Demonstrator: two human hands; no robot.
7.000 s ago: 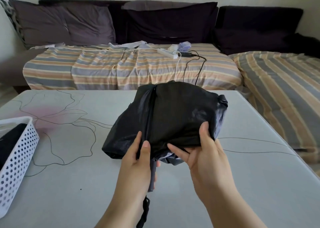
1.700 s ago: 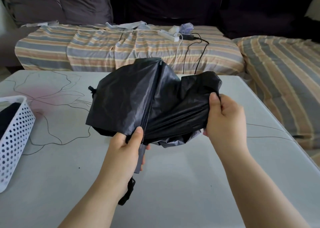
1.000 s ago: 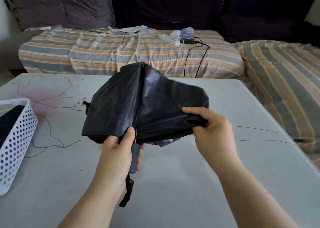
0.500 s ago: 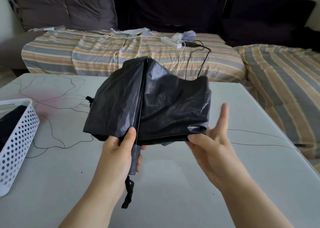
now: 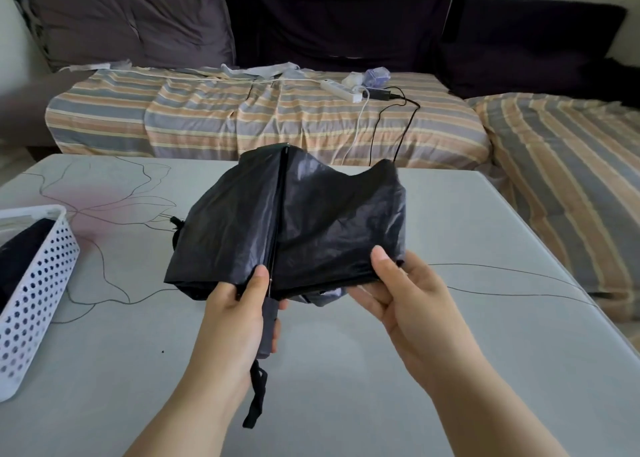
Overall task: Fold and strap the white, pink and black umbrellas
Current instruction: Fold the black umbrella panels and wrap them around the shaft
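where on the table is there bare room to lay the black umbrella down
Bare patches of table: right of the right hand, out to the edge, and the near strip between the white basket and the left hand. The black umbrella crowds the middle.

Black umbrella point(image 5: 311, 221): crinkled, faintly glossy cloth; table point(image 5: 450, 335): smooth and matt; basket point(image 5: 38, 290): perforated white plastic.

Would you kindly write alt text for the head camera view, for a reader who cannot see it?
Two bare hands hold a half-folded black umbrella above a pale table: the left hand grips its handle, the right hand pinches the canopy's edge. A white perforated basket sits at left, a striped sofa behind.
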